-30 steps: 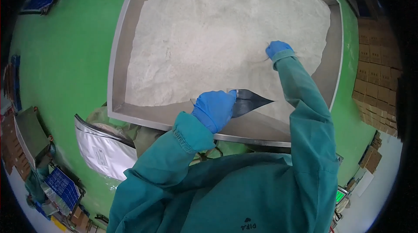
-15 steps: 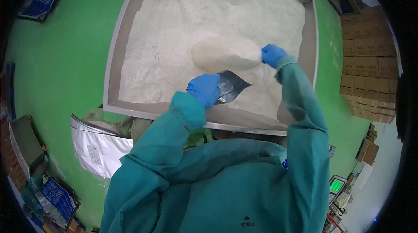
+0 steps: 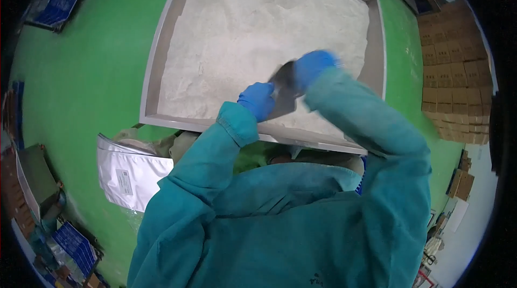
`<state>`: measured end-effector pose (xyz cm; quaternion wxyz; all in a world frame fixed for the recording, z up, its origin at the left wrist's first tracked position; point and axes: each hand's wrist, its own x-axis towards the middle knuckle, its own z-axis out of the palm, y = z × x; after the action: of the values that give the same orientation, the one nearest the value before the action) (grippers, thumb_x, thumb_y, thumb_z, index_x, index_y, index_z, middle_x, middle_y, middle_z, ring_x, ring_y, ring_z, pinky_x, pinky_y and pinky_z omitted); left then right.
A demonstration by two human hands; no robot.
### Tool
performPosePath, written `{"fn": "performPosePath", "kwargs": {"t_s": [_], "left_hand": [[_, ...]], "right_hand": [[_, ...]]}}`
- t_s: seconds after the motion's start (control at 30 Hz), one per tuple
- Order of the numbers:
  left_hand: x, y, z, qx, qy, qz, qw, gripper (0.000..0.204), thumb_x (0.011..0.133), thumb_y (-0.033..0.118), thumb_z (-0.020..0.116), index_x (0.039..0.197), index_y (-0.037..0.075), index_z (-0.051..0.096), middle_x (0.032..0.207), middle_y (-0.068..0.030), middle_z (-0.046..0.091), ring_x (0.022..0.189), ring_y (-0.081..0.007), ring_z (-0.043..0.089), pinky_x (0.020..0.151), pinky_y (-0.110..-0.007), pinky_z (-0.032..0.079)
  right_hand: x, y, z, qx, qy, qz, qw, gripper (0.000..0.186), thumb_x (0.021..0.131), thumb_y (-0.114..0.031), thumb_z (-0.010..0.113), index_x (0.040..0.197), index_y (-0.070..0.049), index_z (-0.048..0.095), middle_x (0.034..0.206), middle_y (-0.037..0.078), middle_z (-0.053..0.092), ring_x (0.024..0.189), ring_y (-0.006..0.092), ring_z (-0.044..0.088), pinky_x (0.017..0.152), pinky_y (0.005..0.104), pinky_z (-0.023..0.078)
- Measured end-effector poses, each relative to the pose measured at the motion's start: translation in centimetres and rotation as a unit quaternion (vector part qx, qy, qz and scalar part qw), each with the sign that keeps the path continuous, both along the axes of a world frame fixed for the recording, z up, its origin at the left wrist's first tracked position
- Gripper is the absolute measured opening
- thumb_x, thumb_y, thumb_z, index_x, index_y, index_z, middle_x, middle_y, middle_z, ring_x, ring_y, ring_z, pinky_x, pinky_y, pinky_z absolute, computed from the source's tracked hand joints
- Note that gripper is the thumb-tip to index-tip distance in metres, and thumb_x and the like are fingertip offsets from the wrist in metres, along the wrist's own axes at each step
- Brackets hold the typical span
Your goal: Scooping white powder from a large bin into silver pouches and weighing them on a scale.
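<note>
Off-white powder (image 3: 242, 35) fills a large metal tray (image 3: 154, 80) in front of me. My left hand (image 3: 257, 101) is closed on the edge of a dark grey pouch (image 3: 282, 106), held above the powder near the tray's near side. My right hand (image 3: 316, 68), smeared by motion, is closed on a scoop (image 3: 285, 75) tilted against the pouch's mouth. The scoop shows only as a blurred dark shape, partly covered by my fingers. How much powder is inside the pouch cannot be seen. Both hands wear blue gloves.
Left of my body is a large silver bag (image 3: 134, 175) with a label. Stacked cardboard boxes (image 3: 452, 72) stand along the right wall. Blue crates (image 3: 75, 245) and a grey bin (image 3: 37, 177) are at the left on the green floor (image 3: 102, 61).
My right hand has swung left and nearer with the scoop, from over the powder to the pouch. The powder heaped on the scoop no longer shows. My left hand still grips the pouch.
</note>
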<state>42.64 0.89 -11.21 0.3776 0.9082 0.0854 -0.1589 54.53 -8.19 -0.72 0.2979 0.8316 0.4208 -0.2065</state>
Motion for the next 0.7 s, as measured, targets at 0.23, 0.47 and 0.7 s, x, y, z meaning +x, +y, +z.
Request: {"fn": "performPosePath", "kwargs": {"t_s": [0.23,0.47,0.7], "left_hand": [[-2.8,-3.8,0.6,-0.048,-0.083,-0.107,0.99,0.036,0.077,0.012,0.051,0.111,0.001,0.049,0.076,-0.0204,0.059,0.07,-0.0368,0.059,0.06,-0.047,0.047],[-3.3,-2.6,-0.7,-0.019,-0.077,-0.062,0.995,0.041,0.077,0.012,0.051,0.116,0.0,0.048,0.077,-0.02,0.059,0.07,-0.0363,0.059,0.06,-0.046,0.047],[-0.5,0.6,-1.6,-0.059,-0.026,-0.047,0.997,0.042,0.075,0.016,0.05,0.115,0.002,0.053,0.092,-0.0207,0.06,0.084,-0.0372,0.058,0.073,-0.045,0.046]], "right_hand": [[16.0,-5.1,-12.3,-0.019,-0.082,-0.076,0.994,0.032,0.077,-0.034,0.057,0.099,-0.012,0.066,0.101,0.014,0.063,0.094,0.0264,0.062,0.08,0.0378,0.049],[7.6,-4.9,-32.3,0.123,0.183,-0.326,0.919,0.042,0.08,-0.038,0.043,0.107,-0.013,0.062,0.112,0.016,0.058,0.103,0.0333,0.055,0.09,0.0413,0.042],[11.2,-10.7,-7.9,0.184,0.095,-0.29,0.935,0.033,0.076,-0.036,0.05,0.091,-0.012,0.067,0.095,0.014,0.064,0.088,0.0336,0.06,0.079,0.0401,0.047]]}}
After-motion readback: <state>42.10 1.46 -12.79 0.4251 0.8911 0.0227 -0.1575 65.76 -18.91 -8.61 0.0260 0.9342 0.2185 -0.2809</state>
